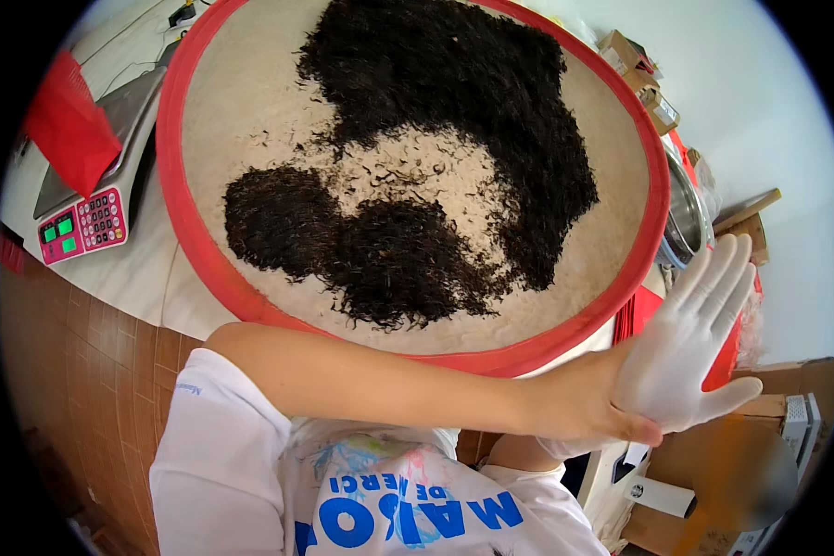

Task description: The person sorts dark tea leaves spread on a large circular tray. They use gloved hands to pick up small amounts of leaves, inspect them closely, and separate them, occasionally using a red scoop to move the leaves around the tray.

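Note:
My right hand [674,361] wears a thin white glove. It is held palm towards me at the right, fingers apart, holding nothing. My bare left hand [587,396] reaches across my body and grips the glove around the heel of the right hand and wrist, its thumb over the lower palm. Part of the left fingers is hidden behind the glove. Before me lies a large round pale cloth tray [236,118] with a red rim. Dark twisted dried leaves, likely tea, form a broad curved heap [452,69] and two smaller piles [278,219], [403,260] that touch. Loose bits scatter between them.
Left of the tray stands a digital scale [83,226] with a pink keypad and lit display, a red bag [73,128] over its plate. At right are a metal bowl [682,208], small cardboard boxes [657,108], red packets [643,309] and a white cylinder [660,495].

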Demonstrator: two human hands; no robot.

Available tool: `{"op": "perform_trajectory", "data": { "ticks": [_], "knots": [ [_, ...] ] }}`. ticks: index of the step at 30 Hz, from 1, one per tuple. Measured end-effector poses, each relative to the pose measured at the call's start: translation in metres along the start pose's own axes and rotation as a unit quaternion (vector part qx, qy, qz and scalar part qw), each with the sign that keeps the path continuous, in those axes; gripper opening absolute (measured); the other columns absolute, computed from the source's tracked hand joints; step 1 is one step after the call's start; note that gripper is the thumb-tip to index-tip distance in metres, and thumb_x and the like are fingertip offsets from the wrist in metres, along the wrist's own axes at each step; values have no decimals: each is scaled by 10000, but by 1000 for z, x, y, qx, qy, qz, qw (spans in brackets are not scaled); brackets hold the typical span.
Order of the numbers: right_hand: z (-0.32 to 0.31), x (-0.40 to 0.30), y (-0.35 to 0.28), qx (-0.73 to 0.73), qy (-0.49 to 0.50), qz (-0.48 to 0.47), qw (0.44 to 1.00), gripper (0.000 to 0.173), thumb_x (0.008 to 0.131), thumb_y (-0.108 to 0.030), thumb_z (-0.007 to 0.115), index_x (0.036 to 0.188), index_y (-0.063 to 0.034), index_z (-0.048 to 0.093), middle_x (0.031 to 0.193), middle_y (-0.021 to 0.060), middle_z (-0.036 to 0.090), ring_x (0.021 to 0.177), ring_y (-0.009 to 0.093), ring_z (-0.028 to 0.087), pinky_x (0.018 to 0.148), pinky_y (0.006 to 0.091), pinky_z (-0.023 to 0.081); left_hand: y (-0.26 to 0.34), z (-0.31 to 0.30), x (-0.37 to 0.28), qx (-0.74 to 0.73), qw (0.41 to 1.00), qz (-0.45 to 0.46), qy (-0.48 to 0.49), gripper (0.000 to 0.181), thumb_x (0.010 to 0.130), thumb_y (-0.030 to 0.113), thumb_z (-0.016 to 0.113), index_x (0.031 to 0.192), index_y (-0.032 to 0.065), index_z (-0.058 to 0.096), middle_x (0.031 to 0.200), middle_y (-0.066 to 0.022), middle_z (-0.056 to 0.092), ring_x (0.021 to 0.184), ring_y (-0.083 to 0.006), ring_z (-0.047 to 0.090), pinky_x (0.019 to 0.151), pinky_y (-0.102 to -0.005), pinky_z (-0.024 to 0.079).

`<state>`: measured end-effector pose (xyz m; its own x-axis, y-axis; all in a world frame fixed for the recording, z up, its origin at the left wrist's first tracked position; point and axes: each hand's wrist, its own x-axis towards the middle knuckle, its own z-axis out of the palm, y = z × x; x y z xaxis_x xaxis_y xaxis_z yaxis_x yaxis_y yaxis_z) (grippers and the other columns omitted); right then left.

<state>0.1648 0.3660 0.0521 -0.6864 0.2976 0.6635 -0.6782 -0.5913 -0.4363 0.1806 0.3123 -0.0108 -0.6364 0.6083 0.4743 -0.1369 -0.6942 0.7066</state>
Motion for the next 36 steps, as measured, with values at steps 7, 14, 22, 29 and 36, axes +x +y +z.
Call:
{"op": "perform_trajectory", "data": {
  "ticks": [7, 14, 22, 29, 36],
  "knots": [
    [23, -29, 34, -21, 24, 59, 998, 852, 978, -516, 400, 1537, 2, 20, 1615, 183, 10, 1489, 334, 40, 1216, 449, 71, 54, -32, -19, 288, 938, 182, 68, 1235, 733, 767, 622, 1509, -38, 97, 1554, -288, 109, 1448, -409, 174, 1156, -464, 222],
    [79, -98, 83, 9, 0, 166, 986, 852, 980, -538, 381, 1540, -5, 23, 1614, 190, 19, 1481, 337, 85, 1210, 437, 111, 39, -8, -36, 478, 818, 299, 115, 1025, 658, 54, 662, 1545, 34, 148, 1560, -221, 227, 1478, -379, 130, 1194, -475, 159],
    [106, -69, 60, -35, -10, 113, 993, 852, 981, -562, 359, 1543, -14, 26, 1613, 197, 28, 1471, 341, 137, 1202, 423, 157, 46, -25, -63, 446, 816, 347, 123, 789, 900, 281, 655, 1525, 61, 227, 1553, -187, 234, 1443, -341, 259, 1151, -439, 268],
    [45, -61, 47, 209, -184, 326, 903, 636, 1043, -438, 326, 1499, 0, 252, 1548, 142, 326, 1401, 296, 349, 1141, 414, 300, 133, -46, -56, 107, 961, 209, 146, 474, 929, 180, 662, 1332, 18, 473, 1231, -106, 586, 1112, -139, 551, 991, -294, 427],
    [51, -65, 73, 430, 61, 155, 887, 272, 914, -321, 616, 921, -85, 481, 849, 4, 496, 783, 158, 438, 652, 221, 356, 84, -18, -61, 128, 963, 85, 222, 272, 934, 90, 646, 1182, -9, 593, 1084, -75, 668, 1044, -124, 614, 884, -272, 488]
  ]
}}
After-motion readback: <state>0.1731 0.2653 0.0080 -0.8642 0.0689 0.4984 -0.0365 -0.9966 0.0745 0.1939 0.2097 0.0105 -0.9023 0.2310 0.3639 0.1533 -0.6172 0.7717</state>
